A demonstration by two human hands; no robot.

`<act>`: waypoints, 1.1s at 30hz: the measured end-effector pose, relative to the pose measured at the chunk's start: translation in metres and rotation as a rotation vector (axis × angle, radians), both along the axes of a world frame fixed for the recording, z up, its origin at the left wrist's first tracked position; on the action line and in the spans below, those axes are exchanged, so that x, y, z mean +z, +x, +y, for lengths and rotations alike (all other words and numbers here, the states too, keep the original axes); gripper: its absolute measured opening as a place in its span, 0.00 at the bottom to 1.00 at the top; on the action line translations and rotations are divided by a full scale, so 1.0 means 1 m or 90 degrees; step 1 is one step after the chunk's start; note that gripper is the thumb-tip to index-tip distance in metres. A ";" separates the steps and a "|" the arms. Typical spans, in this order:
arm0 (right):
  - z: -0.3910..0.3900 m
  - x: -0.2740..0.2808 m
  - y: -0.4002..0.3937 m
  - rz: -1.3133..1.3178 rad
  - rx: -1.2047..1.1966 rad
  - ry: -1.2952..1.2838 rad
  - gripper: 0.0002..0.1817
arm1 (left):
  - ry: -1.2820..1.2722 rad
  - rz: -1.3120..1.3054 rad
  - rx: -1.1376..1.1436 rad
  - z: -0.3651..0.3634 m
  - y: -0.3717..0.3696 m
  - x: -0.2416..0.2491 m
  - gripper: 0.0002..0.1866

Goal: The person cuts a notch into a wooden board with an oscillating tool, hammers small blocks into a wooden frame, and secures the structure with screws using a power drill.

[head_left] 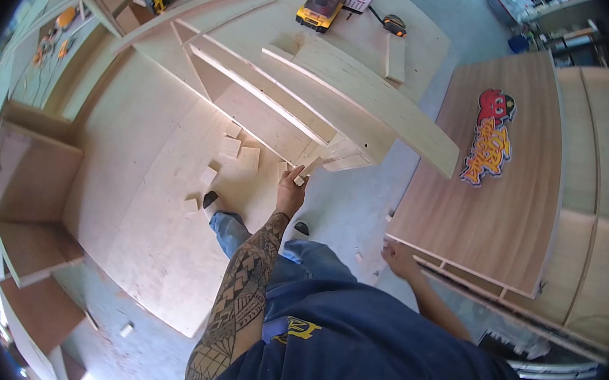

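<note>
My left hand (292, 193), on the tattooed arm, pinches a small wood block (302, 178) at the end of an open plywood frame (254, 121). Part of the block is hidden by the fingers. Several square plywood pieces (249, 159) lie on the big plywood sheet (135, 177) near my foot. Over on the other side, my right hand (401, 260) is at the near corner of a wood-grain panel (460, 204) that carries a red and yellow cartoon sign (490, 139). Its fingers are curled, and I cannot make out what they hold.
A long plywood board (385, 109) lies slanted across the frame. Beyond it are a yellow-black cordless tool (320, 11), a tape measure (394, 25) and a wood strip (394, 59). Open plywood boxes (35, 168) stand at the left. Small scraps lie on the concrete floor (337, 260).
</note>
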State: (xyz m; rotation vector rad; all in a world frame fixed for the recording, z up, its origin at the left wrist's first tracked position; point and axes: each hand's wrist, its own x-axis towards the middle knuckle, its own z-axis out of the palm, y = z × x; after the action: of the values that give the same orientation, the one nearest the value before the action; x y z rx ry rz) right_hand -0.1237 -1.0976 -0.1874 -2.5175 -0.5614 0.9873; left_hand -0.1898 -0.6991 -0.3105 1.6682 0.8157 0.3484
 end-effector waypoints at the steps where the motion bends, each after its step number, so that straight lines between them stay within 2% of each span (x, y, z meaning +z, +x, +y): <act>1: -0.024 -0.003 -0.010 0.007 0.010 0.008 0.30 | -0.025 0.026 -0.009 -0.006 0.005 -0.001 0.20; 5: -0.085 0.002 -0.038 0.070 0.043 -0.170 0.31 | 0.043 -0.012 0.044 -0.031 0.023 -0.046 0.20; 8: -0.093 0.007 -0.041 0.111 -0.006 -0.178 0.31 | 0.075 -0.030 0.051 -0.036 0.033 -0.065 0.20; 14: -0.081 0.009 -0.009 0.089 -0.025 -0.106 0.29 | 0.016 0.010 0.022 -0.033 0.052 -0.071 0.23; 17: -0.070 0.007 0.012 0.053 -0.015 -0.053 0.31 | 0.058 -0.009 0.014 -0.030 0.064 -0.080 0.23; 18: -0.044 0.030 0.018 0.092 -0.011 -0.099 0.30 | 0.036 -0.012 -0.012 -0.027 0.066 -0.071 0.22; 19: -0.039 0.031 0.021 0.088 -0.004 -0.104 0.30 | 0.015 -0.016 -0.039 -0.024 0.068 -0.064 0.22; 21: -0.029 0.032 0.025 0.062 -0.030 -0.024 0.29 | -0.004 -0.016 -0.063 -0.017 0.068 -0.058 0.23; 23: -0.020 0.031 0.026 0.069 -0.030 -0.025 0.28 | -0.023 -0.014 -0.089 -0.013 0.072 -0.058 0.24; 25: -0.020 0.022 0.025 0.035 0.024 -0.023 0.28 | 0.038 -0.033 -0.121 -0.015 0.084 -0.064 0.15; 26: -0.020 0.017 0.024 0.068 0.007 -0.014 0.28 | 0.032 -0.034 -0.119 -0.014 0.092 -0.068 0.15; 28: -0.011 0.019 0.015 0.063 0.033 -0.044 0.28 | 0.061 0.041 -0.200 -0.008 0.104 -0.070 0.13; 33: 0.011 0.018 0.006 0.090 0.075 -0.052 0.29 | 0.000 0.044 -0.244 -0.001 0.110 -0.068 0.13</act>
State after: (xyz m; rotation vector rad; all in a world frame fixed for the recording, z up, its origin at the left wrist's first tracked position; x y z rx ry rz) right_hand -0.1172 -1.0868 -0.1690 -2.4842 -0.6450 1.2439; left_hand -0.0798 -0.7000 -0.3780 1.8000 0.5279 0.0246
